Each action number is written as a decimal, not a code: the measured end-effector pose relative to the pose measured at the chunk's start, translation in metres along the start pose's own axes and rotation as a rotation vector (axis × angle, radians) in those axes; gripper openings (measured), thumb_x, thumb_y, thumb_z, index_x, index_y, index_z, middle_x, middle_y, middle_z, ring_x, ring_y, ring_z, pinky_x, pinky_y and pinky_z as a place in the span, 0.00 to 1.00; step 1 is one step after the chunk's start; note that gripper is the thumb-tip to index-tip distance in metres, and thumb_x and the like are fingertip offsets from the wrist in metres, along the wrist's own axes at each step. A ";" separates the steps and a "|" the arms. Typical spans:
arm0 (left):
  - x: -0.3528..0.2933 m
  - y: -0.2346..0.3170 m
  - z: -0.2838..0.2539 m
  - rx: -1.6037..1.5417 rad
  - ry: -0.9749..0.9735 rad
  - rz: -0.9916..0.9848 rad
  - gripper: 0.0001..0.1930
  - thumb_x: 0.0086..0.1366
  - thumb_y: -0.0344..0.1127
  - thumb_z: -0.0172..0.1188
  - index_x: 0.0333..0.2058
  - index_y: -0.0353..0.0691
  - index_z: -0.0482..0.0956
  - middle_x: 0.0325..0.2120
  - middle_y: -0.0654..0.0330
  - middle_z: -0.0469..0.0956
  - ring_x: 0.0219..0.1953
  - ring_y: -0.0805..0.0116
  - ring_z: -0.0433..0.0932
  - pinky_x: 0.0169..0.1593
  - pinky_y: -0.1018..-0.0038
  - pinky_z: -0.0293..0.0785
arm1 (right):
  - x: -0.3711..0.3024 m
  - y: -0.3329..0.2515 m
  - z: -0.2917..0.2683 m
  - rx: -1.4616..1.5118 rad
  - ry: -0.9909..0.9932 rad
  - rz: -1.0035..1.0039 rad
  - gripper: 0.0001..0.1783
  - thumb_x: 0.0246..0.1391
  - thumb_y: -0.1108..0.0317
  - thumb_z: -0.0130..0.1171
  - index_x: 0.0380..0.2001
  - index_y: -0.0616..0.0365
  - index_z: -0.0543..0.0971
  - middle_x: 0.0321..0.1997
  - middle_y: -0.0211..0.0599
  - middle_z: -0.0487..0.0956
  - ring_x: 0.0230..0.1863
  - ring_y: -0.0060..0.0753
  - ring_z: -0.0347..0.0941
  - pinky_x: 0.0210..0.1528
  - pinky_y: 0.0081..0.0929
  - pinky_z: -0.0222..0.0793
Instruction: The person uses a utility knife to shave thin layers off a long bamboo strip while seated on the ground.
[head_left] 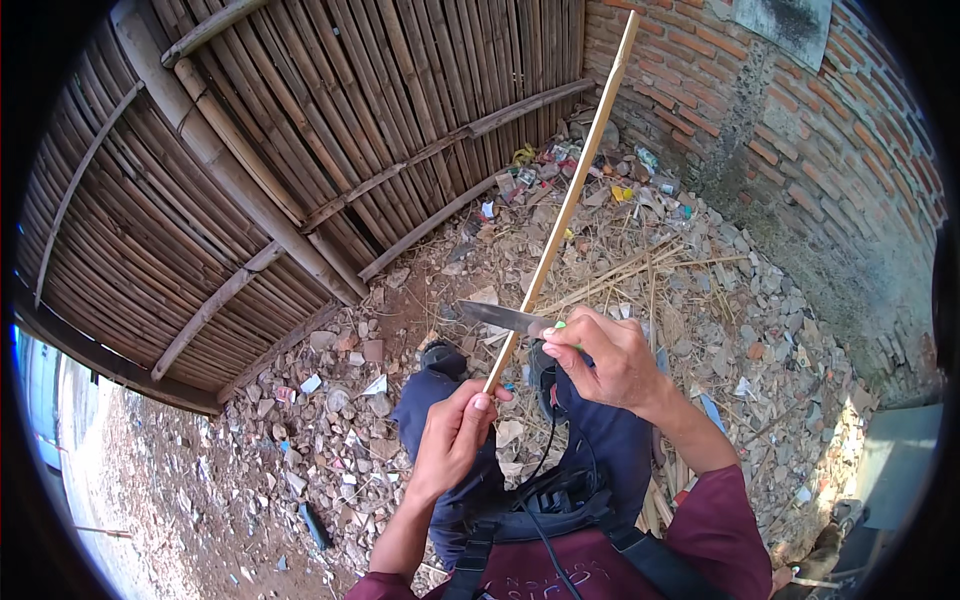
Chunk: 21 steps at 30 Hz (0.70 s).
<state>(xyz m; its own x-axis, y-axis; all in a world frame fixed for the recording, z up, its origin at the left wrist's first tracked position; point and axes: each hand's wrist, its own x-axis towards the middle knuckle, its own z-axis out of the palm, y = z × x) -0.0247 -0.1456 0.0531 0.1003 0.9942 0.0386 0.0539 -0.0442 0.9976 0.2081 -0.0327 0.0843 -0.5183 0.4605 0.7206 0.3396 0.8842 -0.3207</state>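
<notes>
We find the thumb and forefinger of the left hand [455, 440] pinching the near end of the wooden strip [565, 205], which serves as our datum. Farther up the strip, the right hand [612, 362] keeps its fingers folded about the handle of a knife [498, 317]; the blade crosses the strip, though we cannot tell whether its edge bites. We judge the work to be under way: the strip is one long, pale piece, and no cut through it shows. How much is left we cannot determine. Below the near end, the maroon shirt [710, 530] carries light printed lettering; we read no mark on the blade. Beneath the strip lies stony rubble [345, 440] with coloured scraps, their print illegible. Left of the strip stands a slatted wall [380, 100]; right of its far end, a brick wall [690, 90].
</notes>
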 end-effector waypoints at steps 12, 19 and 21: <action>0.007 0.013 0.017 0.181 0.125 0.133 0.12 0.84 0.36 0.50 0.47 0.33 0.79 0.21 0.74 0.67 0.22 0.87 0.61 0.25 0.81 0.56 | 0.004 0.006 0.020 -0.034 -0.049 0.286 0.19 0.44 0.78 0.64 0.43 0.57 0.82 0.35 0.43 0.83 0.35 0.54 0.84 0.38 0.49 0.81; 0.027 0.027 0.035 0.330 0.248 0.266 0.10 0.81 0.31 0.52 0.44 0.33 0.82 0.19 0.71 0.65 0.22 0.83 0.60 0.26 0.78 0.55 | 0.015 0.008 0.028 -0.138 0.018 0.269 0.14 0.41 0.76 0.63 0.36 0.55 0.81 0.30 0.41 0.83 0.30 0.53 0.84 0.33 0.48 0.79; 0.028 0.030 0.039 0.319 0.260 0.259 0.10 0.81 0.31 0.52 0.45 0.34 0.83 0.19 0.71 0.65 0.22 0.83 0.59 0.26 0.78 0.55 | 0.019 0.007 0.030 -0.176 0.043 0.285 0.13 0.41 0.75 0.64 0.34 0.55 0.80 0.29 0.41 0.82 0.29 0.53 0.83 0.31 0.48 0.78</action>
<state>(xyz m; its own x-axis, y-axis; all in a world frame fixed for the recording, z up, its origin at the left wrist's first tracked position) 0.0180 -0.1230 0.0816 -0.0984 0.9362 0.3375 0.3662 -0.2813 0.8870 0.1773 -0.0150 0.0773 -0.3504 0.6803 0.6437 0.5987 0.6913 -0.4047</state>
